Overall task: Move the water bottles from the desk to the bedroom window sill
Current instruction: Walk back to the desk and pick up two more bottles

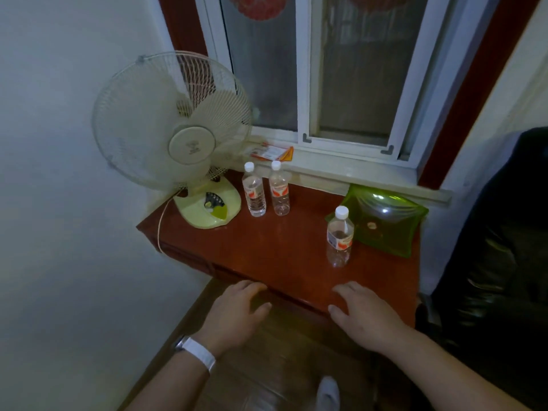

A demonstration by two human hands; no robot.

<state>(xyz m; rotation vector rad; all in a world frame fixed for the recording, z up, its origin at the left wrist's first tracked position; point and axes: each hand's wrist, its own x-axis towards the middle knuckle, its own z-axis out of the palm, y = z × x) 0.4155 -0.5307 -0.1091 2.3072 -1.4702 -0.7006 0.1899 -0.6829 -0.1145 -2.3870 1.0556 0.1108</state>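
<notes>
Three clear water bottles with white caps and red-and-white labels stand upright on the red-brown desk (284,256). Two of them, the left bottle (253,189) and the middle bottle (279,188), stand side by side at the back near the fan. The right bottle (339,236) stands alone, nearer to me, beside a green dish. The pale window sill (350,170) runs along the back, above the desk. My left hand (234,314) and my right hand (363,314) hover at the desk's front edge, fingers apart, holding nothing.
A cream table fan (175,134) fills the desk's left back corner, its cord hanging over the left edge. A green glass dish (382,221) sits at the right back. An orange-and-white packet (271,151) lies on the sill's left end. A dark chair (498,247) stands to the right.
</notes>
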